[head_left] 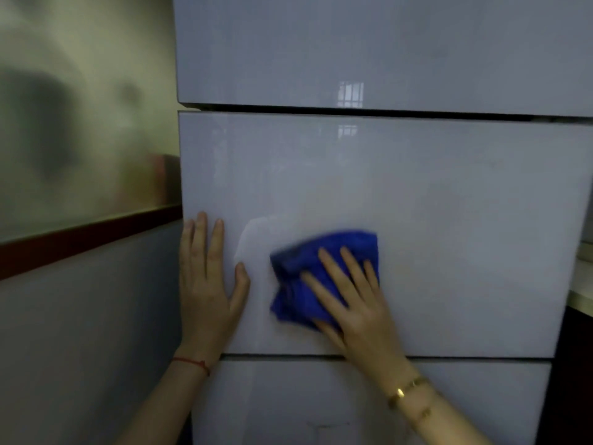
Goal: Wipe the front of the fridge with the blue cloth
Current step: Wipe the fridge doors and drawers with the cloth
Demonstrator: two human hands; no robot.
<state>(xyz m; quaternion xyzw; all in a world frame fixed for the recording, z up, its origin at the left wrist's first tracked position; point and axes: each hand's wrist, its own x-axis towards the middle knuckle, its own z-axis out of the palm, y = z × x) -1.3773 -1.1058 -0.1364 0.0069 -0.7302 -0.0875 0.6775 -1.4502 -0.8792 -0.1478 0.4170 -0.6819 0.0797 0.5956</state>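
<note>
The fridge (433, 203) fills the view with a glossy pale grey front split into three panels by dark gaps. A crumpled blue cloth (298, 284) lies flat against the lower middle of the centre panel. My right hand (353, 303) presses on the cloth with fingers spread, thumb under its lower edge. My left hand (207, 284) rests flat and bare on the panel's left edge, fingers pointing up, a hand's width left of the cloth. The cloth looks blurred from motion.
A wall (80, 332) with a dark red strip (86, 239) runs along the left of the fridge. At the far right a pale counter edge (582, 297) juts beside the fridge, with dark space below it.
</note>
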